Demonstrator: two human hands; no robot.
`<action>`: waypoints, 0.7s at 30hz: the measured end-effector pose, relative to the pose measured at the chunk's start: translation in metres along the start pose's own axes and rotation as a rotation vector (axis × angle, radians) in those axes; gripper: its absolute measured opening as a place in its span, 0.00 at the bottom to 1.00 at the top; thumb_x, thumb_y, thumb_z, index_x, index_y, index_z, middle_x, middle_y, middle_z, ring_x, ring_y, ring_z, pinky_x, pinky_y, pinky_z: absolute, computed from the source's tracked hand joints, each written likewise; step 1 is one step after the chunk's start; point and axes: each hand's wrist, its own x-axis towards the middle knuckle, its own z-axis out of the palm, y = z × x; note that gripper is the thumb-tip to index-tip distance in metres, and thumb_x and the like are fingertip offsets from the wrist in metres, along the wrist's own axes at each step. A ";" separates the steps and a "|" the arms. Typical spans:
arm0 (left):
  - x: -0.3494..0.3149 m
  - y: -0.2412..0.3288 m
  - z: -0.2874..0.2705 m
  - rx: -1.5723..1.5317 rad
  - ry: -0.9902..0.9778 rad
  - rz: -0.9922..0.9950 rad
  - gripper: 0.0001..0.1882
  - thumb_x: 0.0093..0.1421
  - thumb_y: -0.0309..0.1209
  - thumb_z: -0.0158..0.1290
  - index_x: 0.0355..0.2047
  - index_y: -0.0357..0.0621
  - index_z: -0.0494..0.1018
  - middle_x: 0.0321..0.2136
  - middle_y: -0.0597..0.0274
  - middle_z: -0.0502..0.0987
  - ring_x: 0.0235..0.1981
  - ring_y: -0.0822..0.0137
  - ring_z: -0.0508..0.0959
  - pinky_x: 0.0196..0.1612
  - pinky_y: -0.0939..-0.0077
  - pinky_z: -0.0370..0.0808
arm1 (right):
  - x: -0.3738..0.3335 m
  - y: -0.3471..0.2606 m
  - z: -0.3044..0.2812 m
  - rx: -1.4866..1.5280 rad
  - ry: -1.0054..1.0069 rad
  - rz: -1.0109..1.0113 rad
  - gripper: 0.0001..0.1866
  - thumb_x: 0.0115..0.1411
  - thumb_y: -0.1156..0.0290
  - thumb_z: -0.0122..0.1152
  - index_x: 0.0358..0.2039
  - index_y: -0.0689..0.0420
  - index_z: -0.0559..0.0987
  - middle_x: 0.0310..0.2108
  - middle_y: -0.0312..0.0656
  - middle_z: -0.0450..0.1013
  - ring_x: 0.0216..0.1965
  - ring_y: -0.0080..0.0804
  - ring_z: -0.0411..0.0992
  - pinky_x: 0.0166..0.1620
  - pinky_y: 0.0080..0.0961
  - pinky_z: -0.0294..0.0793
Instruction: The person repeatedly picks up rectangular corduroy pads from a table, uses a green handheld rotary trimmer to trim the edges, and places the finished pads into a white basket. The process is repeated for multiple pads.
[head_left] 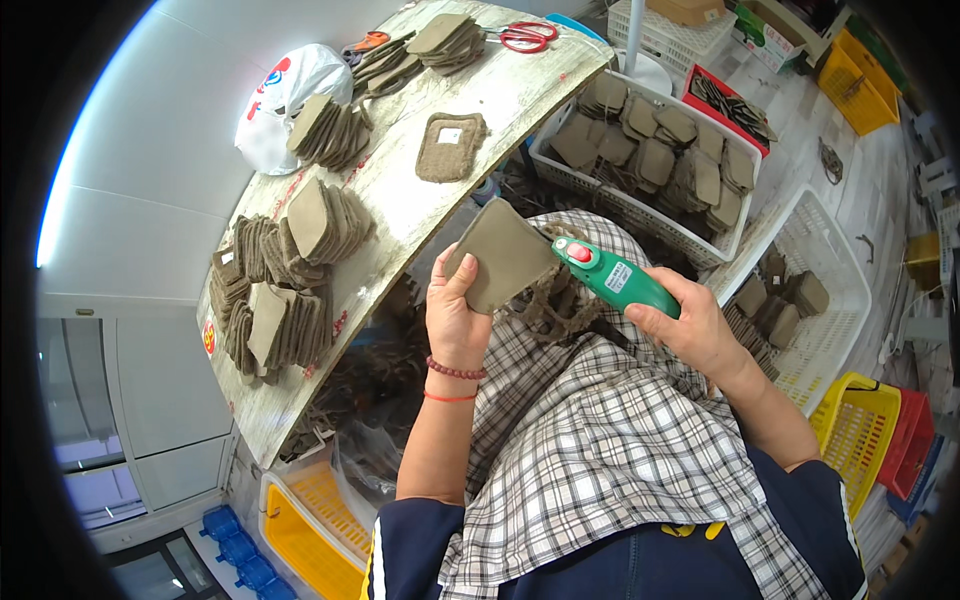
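My left hand (456, 312) grips a flat grey-brown pad (502, 258) with rounded corners, thumb on top near its left edge. In my right hand (698, 322) is a green handheld electric cutter (628, 282) with a red button. Its front end meets the pad's right edge; the blade itself is too small to make out. A fuzzy brown offcut strip (568, 322) lies in loops below the pad, over a black-and-white checked cloth (590, 420) on my lap.
On the worn table (400, 215) at left are several stacks of similar pads (330, 220), a labelled pad (452, 147), red-handled scissors (528, 37) and a white plastic bag (290, 105). White baskets (640, 205) of pads stand to the right, near yellow (855, 430) and red baskets (905, 440).
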 end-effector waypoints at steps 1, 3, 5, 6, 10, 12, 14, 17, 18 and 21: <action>-0.001 -0.002 0.002 0.009 -0.002 -0.006 0.13 0.59 0.21 0.55 0.45 0.41 0.69 0.41 0.59 0.77 0.42 0.65 0.77 0.47 0.68 0.77 | 0.000 -0.001 0.000 -0.009 -0.004 0.002 0.24 0.56 0.57 0.65 0.45 0.63 0.75 0.27 0.40 0.76 0.29 0.22 0.72 0.35 0.21 0.72; -0.005 -0.007 0.004 0.028 -0.004 -0.016 0.13 0.59 0.21 0.55 0.44 0.41 0.69 0.40 0.59 0.77 0.41 0.65 0.78 0.46 0.69 0.77 | 0.002 -0.002 0.001 -0.022 0.025 -0.032 0.24 0.56 0.57 0.65 0.45 0.63 0.75 0.27 0.40 0.76 0.28 0.22 0.72 0.34 0.21 0.72; -0.006 -0.012 0.001 0.046 -0.003 -0.038 0.14 0.59 0.20 0.55 0.44 0.41 0.69 0.40 0.58 0.77 0.41 0.66 0.78 0.45 0.70 0.78 | 0.005 -0.005 0.004 -0.009 0.039 -0.041 0.24 0.56 0.57 0.65 0.45 0.63 0.76 0.27 0.40 0.75 0.28 0.21 0.72 0.34 0.21 0.72; -0.007 -0.014 0.000 0.053 -0.002 -0.049 0.14 0.59 0.20 0.55 0.45 0.41 0.69 0.40 0.58 0.77 0.40 0.66 0.78 0.44 0.70 0.78 | 0.008 -0.007 0.005 0.009 0.040 -0.031 0.23 0.56 0.57 0.65 0.45 0.63 0.76 0.27 0.40 0.75 0.28 0.21 0.72 0.34 0.21 0.72; -0.010 -0.011 0.003 0.142 -0.031 -0.014 0.11 0.57 0.20 0.56 0.42 0.39 0.72 0.38 0.59 0.78 0.37 0.68 0.79 0.42 0.73 0.78 | 0.016 -0.006 0.002 0.017 0.032 -0.033 0.23 0.56 0.58 0.66 0.44 0.62 0.76 0.28 0.39 0.75 0.29 0.20 0.71 0.34 0.20 0.72; -0.011 -0.004 0.006 0.225 -0.057 0.011 0.11 0.57 0.20 0.56 0.41 0.39 0.73 0.37 0.60 0.79 0.36 0.69 0.79 0.41 0.74 0.77 | 0.016 -0.008 -0.004 0.009 0.001 0.010 0.23 0.56 0.58 0.66 0.45 0.62 0.76 0.28 0.39 0.75 0.29 0.20 0.71 0.35 0.20 0.71; -0.008 0.005 0.005 0.310 -0.089 0.041 0.10 0.57 0.20 0.56 0.41 0.38 0.73 0.36 0.60 0.79 0.35 0.71 0.79 0.40 0.76 0.77 | 0.014 -0.007 -0.010 0.005 -0.029 0.028 0.23 0.55 0.59 0.66 0.45 0.62 0.76 0.29 0.39 0.75 0.30 0.20 0.71 0.35 0.20 0.71; -0.003 0.017 0.006 0.457 -0.149 0.076 0.10 0.57 0.19 0.54 0.40 0.37 0.74 0.35 0.61 0.79 0.34 0.73 0.78 0.39 0.80 0.76 | 0.012 -0.003 -0.018 -0.003 -0.063 0.024 0.23 0.55 0.59 0.67 0.45 0.62 0.76 0.29 0.38 0.75 0.31 0.20 0.71 0.36 0.21 0.71; -0.003 0.022 0.010 0.496 -0.173 0.100 0.10 0.57 0.18 0.55 0.40 0.36 0.74 0.34 0.61 0.79 0.34 0.74 0.78 0.39 0.81 0.76 | 0.011 -0.004 -0.020 -0.014 -0.079 0.026 0.23 0.55 0.59 0.67 0.45 0.62 0.76 0.29 0.38 0.75 0.31 0.20 0.71 0.37 0.21 0.72; 0.000 0.034 0.011 0.615 -0.214 0.089 0.09 0.57 0.17 0.53 0.39 0.37 0.75 0.34 0.62 0.79 0.34 0.75 0.78 0.39 0.82 0.75 | 0.010 -0.004 -0.026 -0.060 -0.113 0.018 0.24 0.54 0.59 0.67 0.46 0.61 0.76 0.29 0.38 0.75 0.31 0.22 0.72 0.38 0.22 0.72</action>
